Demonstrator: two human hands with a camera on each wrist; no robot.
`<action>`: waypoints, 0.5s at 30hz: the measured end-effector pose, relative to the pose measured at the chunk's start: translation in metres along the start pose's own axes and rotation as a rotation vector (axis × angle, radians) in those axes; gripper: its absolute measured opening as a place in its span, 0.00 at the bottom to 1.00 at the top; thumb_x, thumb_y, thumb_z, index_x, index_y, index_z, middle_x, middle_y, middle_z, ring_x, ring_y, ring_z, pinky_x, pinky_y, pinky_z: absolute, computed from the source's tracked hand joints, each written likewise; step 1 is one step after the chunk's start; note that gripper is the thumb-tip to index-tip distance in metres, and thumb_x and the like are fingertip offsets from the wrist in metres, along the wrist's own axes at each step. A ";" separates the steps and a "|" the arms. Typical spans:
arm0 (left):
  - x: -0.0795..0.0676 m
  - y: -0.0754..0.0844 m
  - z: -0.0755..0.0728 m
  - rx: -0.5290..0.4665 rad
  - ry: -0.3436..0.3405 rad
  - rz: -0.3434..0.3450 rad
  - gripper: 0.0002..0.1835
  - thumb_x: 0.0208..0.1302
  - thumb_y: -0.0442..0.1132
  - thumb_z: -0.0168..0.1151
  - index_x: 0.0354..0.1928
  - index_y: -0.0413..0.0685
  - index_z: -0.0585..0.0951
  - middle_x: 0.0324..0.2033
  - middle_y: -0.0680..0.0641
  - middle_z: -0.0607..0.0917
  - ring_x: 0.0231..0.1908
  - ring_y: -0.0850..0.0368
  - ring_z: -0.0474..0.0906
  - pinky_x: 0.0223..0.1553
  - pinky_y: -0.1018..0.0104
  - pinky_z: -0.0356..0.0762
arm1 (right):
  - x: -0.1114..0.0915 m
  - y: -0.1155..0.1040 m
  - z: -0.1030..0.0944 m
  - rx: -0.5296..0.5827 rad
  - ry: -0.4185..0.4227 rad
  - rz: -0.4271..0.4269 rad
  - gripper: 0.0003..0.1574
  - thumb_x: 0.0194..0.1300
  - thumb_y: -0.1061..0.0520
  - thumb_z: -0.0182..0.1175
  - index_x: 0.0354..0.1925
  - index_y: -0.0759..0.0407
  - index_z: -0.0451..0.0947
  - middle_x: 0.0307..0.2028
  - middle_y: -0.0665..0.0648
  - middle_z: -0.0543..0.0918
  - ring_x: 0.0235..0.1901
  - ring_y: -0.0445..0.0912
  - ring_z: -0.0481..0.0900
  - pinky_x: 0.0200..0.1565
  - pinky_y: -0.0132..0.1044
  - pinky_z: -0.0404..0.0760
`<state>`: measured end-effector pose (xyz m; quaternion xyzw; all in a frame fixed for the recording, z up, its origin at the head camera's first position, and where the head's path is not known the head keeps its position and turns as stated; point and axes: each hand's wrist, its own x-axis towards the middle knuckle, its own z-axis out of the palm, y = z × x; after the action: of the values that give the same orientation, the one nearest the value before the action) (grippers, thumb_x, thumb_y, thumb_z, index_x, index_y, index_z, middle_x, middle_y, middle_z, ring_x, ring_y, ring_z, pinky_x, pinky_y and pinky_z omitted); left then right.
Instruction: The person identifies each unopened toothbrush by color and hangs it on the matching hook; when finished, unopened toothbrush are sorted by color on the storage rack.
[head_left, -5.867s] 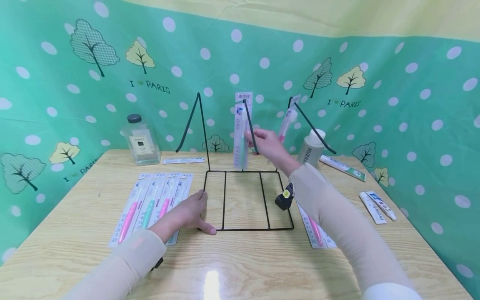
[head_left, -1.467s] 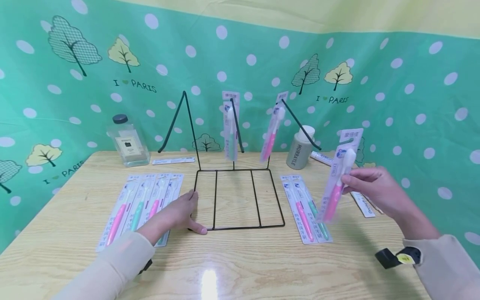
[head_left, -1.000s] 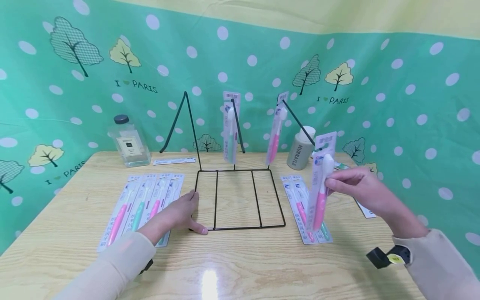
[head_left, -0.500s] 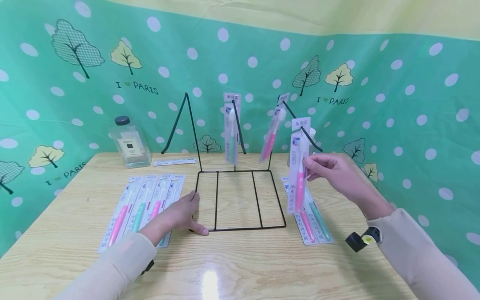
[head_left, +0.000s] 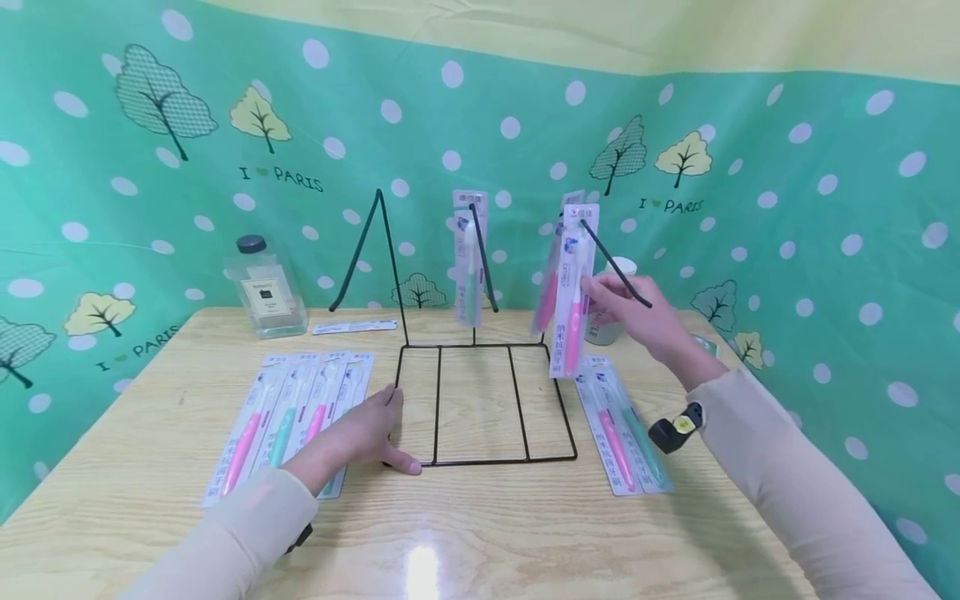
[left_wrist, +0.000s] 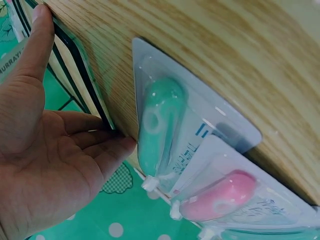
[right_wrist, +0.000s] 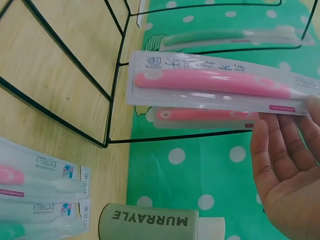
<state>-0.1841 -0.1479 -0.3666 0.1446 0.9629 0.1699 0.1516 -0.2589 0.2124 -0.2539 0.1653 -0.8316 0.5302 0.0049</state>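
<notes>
My right hand [head_left: 630, 308] pinches a packaged pink toothbrush [right_wrist: 210, 82] by the edge of its card. That card's top is at the right-hand arm of a black wire rack [head_left: 482, 462], with the wire crossing its hole. Behind it hangs another packaged pink toothbrush [right_wrist: 205, 116]. On the middle arm hangs a packaged green toothbrush [head_left: 470, 275]; the left arm carries none. My left hand [head_left: 367, 429] rests on the front left corner of the rack's base, thumb and fingers stretched out along the wires [left_wrist: 82, 70].
Several packaged toothbrushes [head_left: 243, 442] lie left of the rack, and two more [head_left: 617, 446] lie to its right. A glass bottle [head_left: 266, 292] stands back left near a flat narrow packet [head_left: 354, 327]. A grey-green MURRAYLE bottle [right_wrist: 150, 222] stands behind my right hand.
My right hand was at the green toothbrush on the middle arm, then held a pink toothbrush at the right. It has moved left, bringing the card onto the right arm. My left hand stayed put.
</notes>
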 end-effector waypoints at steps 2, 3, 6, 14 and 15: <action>-0.001 0.000 0.000 0.006 0.001 0.005 0.66 0.33 0.65 0.68 0.66 0.28 0.49 0.66 0.30 0.47 0.65 0.36 0.45 0.64 0.48 0.49 | 0.005 0.001 0.000 -0.008 0.008 0.010 0.29 0.61 0.37 0.52 0.46 0.58 0.76 0.42 0.57 0.79 0.42 0.49 0.76 0.45 0.48 0.77; -0.001 0.001 0.000 0.008 0.002 0.004 0.66 0.33 0.65 0.68 0.66 0.29 0.49 0.66 0.30 0.47 0.65 0.37 0.45 0.64 0.48 0.49 | 0.008 0.002 0.001 -0.006 0.010 0.015 0.29 0.61 0.36 0.52 0.46 0.58 0.76 0.43 0.57 0.79 0.43 0.49 0.76 0.46 0.48 0.77; -0.001 0.001 0.000 0.019 0.009 0.007 0.66 0.33 0.65 0.68 0.66 0.28 0.49 0.66 0.30 0.48 0.65 0.37 0.46 0.64 0.49 0.50 | 0.013 0.002 0.002 -0.004 0.016 0.025 0.29 0.61 0.36 0.52 0.47 0.57 0.75 0.44 0.56 0.78 0.45 0.48 0.75 0.47 0.48 0.76; 0.000 0.000 0.000 0.019 0.015 0.008 0.66 0.33 0.65 0.68 0.66 0.29 0.49 0.66 0.31 0.48 0.66 0.37 0.45 0.64 0.49 0.49 | 0.028 0.002 0.010 0.024 0.054 0.035 0.31 0.60 0.36 0.52 0.49 0.58 0.74 0.45 0.58 0.79 0.44 0.49 0.77 0.43 0.44 0.79; 0.000 0.000 0.000 0.017 0.015 0.007 0.66 0.33 0.65 0.68 0.66 0.29 0.49 0.66 0.31 0.48 0.66 0.37 0.45 0.64 0.49 0.49 | 0.029 0.003 0.010 0.031 0.054 0.035 0.31 0.60 0.36 0.52 0.49 0.59 0.74 0.45 0.59 0.79 0.44 0.49 0.77 0.43 0.44 0.79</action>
<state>-0.1837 -0.1477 -0.3668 0.1480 0.9650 0.1631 0.1425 -0.2854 0.1965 -0.2553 0.1364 -0.8257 0.5471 0.0157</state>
